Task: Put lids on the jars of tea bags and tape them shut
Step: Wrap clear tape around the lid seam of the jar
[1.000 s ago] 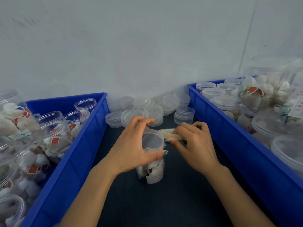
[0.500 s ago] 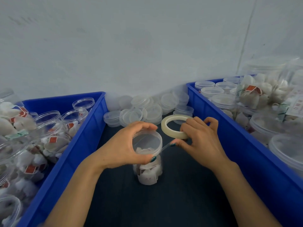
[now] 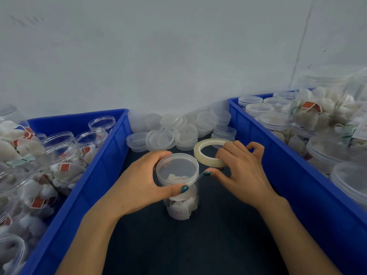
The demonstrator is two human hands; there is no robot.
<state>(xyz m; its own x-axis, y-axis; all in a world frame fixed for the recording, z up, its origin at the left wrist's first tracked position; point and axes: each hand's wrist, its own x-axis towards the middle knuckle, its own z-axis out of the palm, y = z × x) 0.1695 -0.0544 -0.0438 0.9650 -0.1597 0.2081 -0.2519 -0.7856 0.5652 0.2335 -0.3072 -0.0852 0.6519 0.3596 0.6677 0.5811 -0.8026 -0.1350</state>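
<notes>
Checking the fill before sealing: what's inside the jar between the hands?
White tea bags show inside the jar, through its clear wall and translucent lid. The left hand covers part of the wall, hiding contents there.

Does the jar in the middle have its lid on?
Yes, on. The cloudy lid sits flat over the top of the jar, and the left hand grips its rim. Whether it is tight, I cannot tell.
</notes>
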